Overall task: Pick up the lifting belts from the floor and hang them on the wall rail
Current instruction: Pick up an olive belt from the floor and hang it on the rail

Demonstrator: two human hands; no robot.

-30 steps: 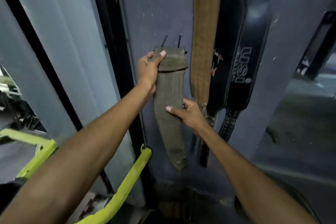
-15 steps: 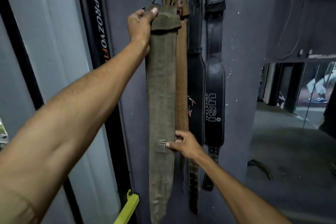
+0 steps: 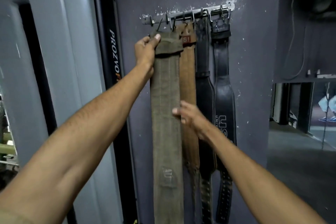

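Note:
An olive-green canvas lifting belt (image 3: 167, 123) hangs straight down against the dark wall, its buckle end just under the metal wall rail (image 3: 187, 15). My left hand (image 3: 146, 50) grips the belt's folded top, thumb on its front. My right hand (image 3: 189, 114) is at mid-belt with fingers spread, its fingertips touching the belt's right edge. A tan leather belt (image 3: 188, 85) and two black leather belts (image 3: 224, 96) hang from the rail's hooks to the right.
A grey machine housing with a black "PROZVOFIT" upright (image 3: 115, 60) stands close on the left. Right of the wall an opening (image 3: 305, 114) shows a grey floor. Cables hang on the upper right wall.
The green belt's top has risen closer to the rail's hooks. My right hand has loosened from pinching the belt's edge to spread fingers. The view has moved closer to the wall.

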